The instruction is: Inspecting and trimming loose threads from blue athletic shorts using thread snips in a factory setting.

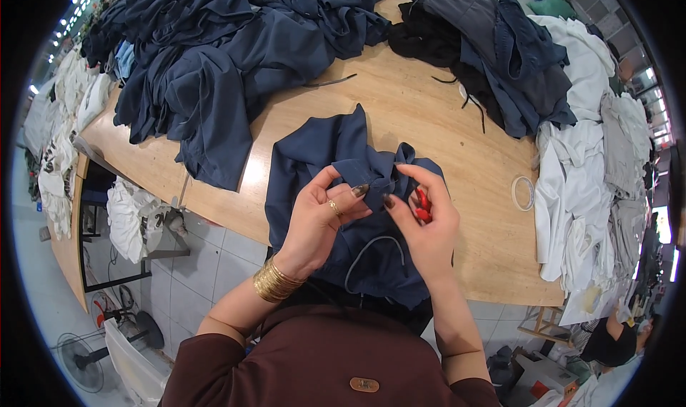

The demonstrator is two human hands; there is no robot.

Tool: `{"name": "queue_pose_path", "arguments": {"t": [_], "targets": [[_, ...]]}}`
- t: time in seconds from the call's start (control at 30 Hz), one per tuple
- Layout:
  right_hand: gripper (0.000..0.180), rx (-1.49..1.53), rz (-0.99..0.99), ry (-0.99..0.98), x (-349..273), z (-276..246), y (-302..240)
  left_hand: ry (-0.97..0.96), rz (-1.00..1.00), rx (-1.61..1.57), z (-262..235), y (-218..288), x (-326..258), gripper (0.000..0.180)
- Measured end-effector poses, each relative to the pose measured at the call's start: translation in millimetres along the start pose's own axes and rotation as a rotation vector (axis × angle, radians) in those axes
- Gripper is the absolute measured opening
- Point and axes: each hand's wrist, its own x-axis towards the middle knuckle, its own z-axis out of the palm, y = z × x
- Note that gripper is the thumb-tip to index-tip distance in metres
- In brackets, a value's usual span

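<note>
A navy garment (314,146) lies bunched at the table's near edge, hanging partly toward my lap. My left hand (329,210) is closed, pinching a folded edge of its cloth between thumb and fingers. Opposite it, my right hand (429,210) has thumb and forefinger at the same piece of fabric. Tucked in the right palm are small red-handled snips (424,203), with their blades hidden by the fingers. A grey drawstring (371,240) loops out of the garment below my hands.
A large heap of navy garments (214,71) covers the far left of the wooden table (493,214). Dark clothes (500,57) are piled at the far right, beside white garments (572,192). A white ring (523,193) lies near the right edge. A fan (82,357) stands lower left.
</note>
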Motion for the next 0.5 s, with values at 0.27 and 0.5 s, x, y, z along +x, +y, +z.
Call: {"name": "queue_pose_path", "arguments": {"t": [0.27,0.5], "targets": [[0.004,0.521,0.157,0.479,24,-27,27,0.012,0.001,0.009,-4,-3,-1,0.030],[0.040,-0.300,-0.189,0.106,13,-18,16,-0.002,-0.014,0.001,-3,-6,0,0.030]]}}
